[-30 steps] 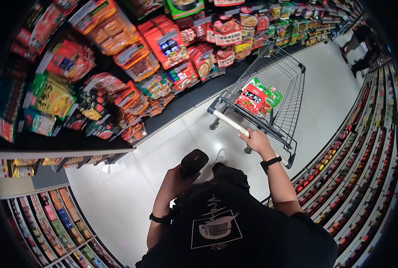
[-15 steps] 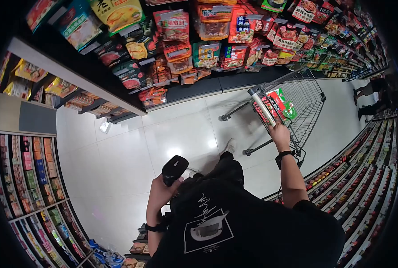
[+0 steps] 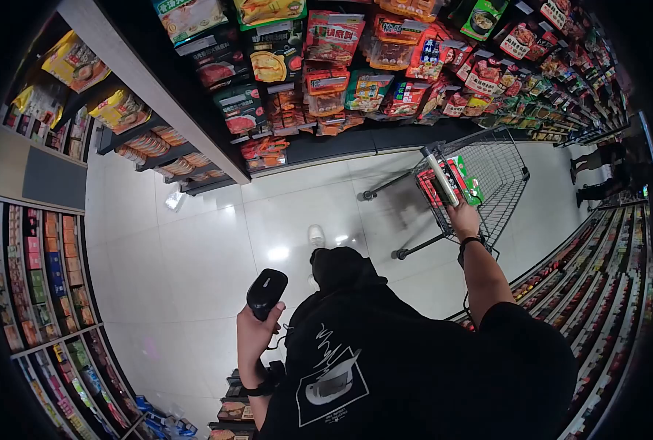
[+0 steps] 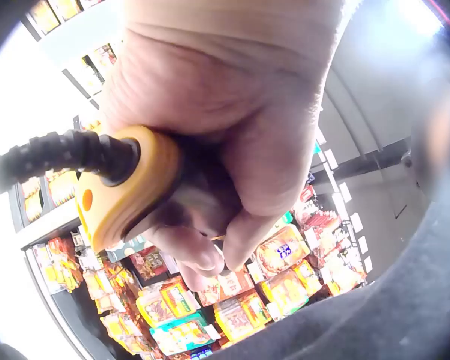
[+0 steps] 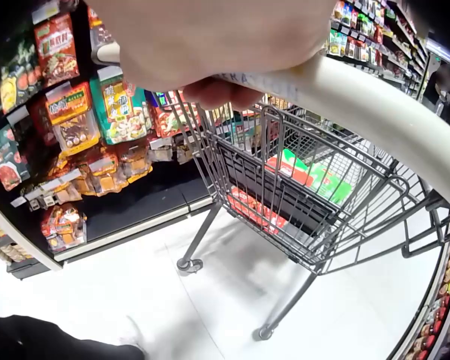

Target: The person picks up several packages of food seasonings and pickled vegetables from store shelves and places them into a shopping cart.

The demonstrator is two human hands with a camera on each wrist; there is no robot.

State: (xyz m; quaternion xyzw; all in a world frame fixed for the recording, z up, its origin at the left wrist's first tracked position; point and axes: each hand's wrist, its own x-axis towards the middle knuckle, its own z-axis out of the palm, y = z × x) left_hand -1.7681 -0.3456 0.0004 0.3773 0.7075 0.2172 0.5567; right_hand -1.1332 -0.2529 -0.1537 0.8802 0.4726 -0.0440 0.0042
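Note:
My left hand [image 3: 255, 334] grips a handheld barcode scanner [image 3: 267, 293], its black head pointing up and forward in the head view. In the left wrist view the scanner's yellow butt [image 4: 127, 184] shows below the palm, and a ribbed black cable [image 4: 56, 156] leads out of it. On the right, my right hand [image 3: 464, 220] is wrapped round the pale handle [image 3: 441, 178] of a wire shopping cart [image 3: 506, 176]. Red and green food packets [image 3: 467, 180] lie inside the cart. The right wrist view shows the handle [image 5: 390, 112] close up, with the cart's mesh below.
Hanging seasoning packets [image 3: 334, 37] fill the shelf ahead. A shelf end panel [image 3: 147, 84] juts out at the left. Long curved shelves [image 3: 598, 301] run along the right, and boxed goods [image 3: 52, 271] stand at lower left. Another person's legs [image 3: 598, 158] appear at far right.
The head view has swung to the left, so the shelves and cart sit further right in it. My left hand with the scanner has moved left; my right hand stays on the handle.

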